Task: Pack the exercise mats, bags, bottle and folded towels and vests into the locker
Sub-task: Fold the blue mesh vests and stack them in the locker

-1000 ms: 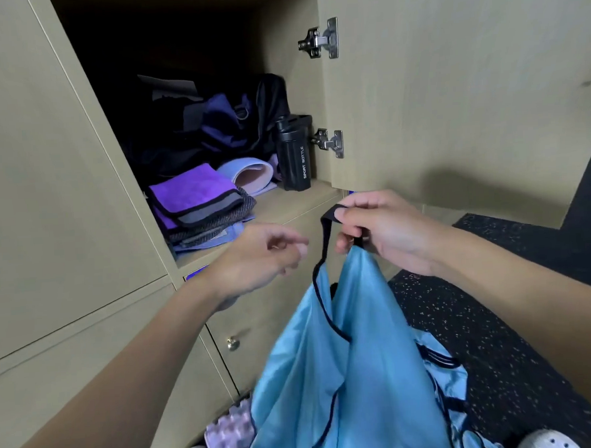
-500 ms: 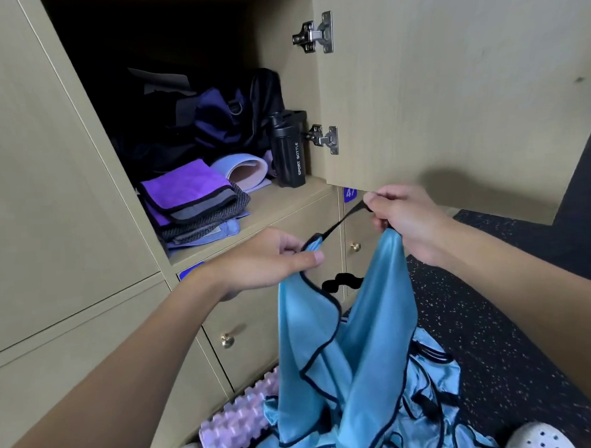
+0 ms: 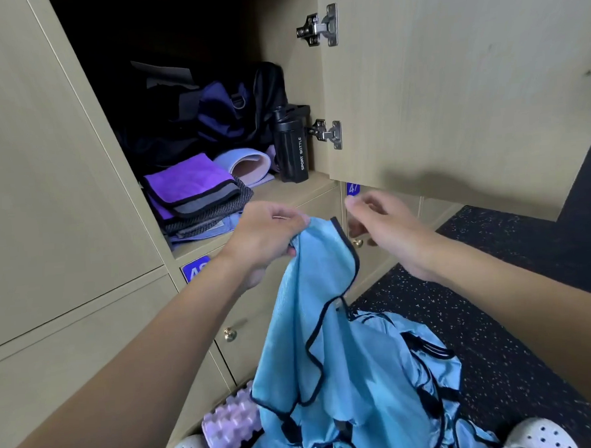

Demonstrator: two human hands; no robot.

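Head view: left hand (image 3: 270, 233) is pinching the vest (image 3: 329, 311) by one shoulder; right hand (image 3: 386, 226) is hanging relaxed, empty. Fabric is probably behaving light, limp and slippery, so the trimmed shoulders are looking like the best hold.

Left hand (image 3: 267, 235) grips the blue vest (image 3: 326, 325) by its top edge. Right hand (image 3: 386, 226) just beside it, holding nothing (fingers loosely curled). Locker (image 3: 306, 189) open: folded towels (image 3: 193, 188) and bottle (image 3: 292, 152) inside.

towels (image 3: 196, 191) left in locker (image 3: 296, 193) | bottle (image 3: 292, 148) right | bags (image 3: 213, 122) behind
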